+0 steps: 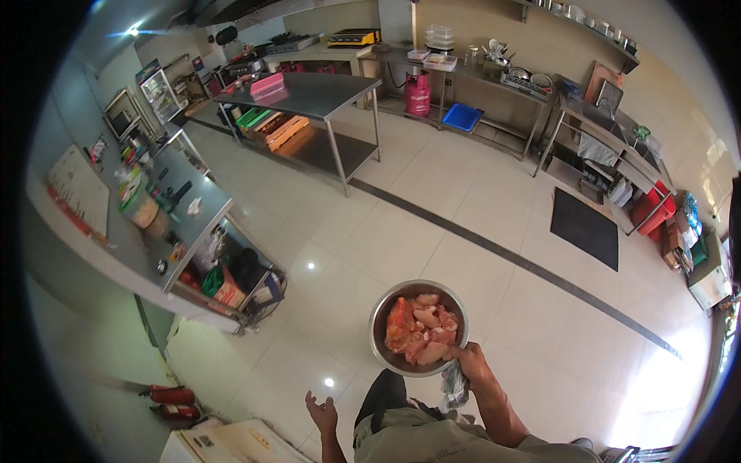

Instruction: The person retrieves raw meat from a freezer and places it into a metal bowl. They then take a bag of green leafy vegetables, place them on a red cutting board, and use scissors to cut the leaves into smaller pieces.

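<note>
My right hand (473, 363) grips the rim of a round stainless steel bowl (379, 350), its thumb over the edge. Pieces of raw chicken (425, 330) fill much of the bowl, with a redder piece at the left. A crumpled clear plastic bag (455, 386) hangs below that same hand, beside the bowl. To the lower left, my left hand (322, 412) is raised away from the bowl, fingers apart and nothing in it.
A steel table (324, 92) with a pink container (268, 87) stands ahead. On the left is a cluttered counter (197, 220). A sink unit (608, 121) stands right, near a black floor mat (584, 229). Fire extinguishers (172, 396) and a white appliance (237, 443) are at lower left.
</note>
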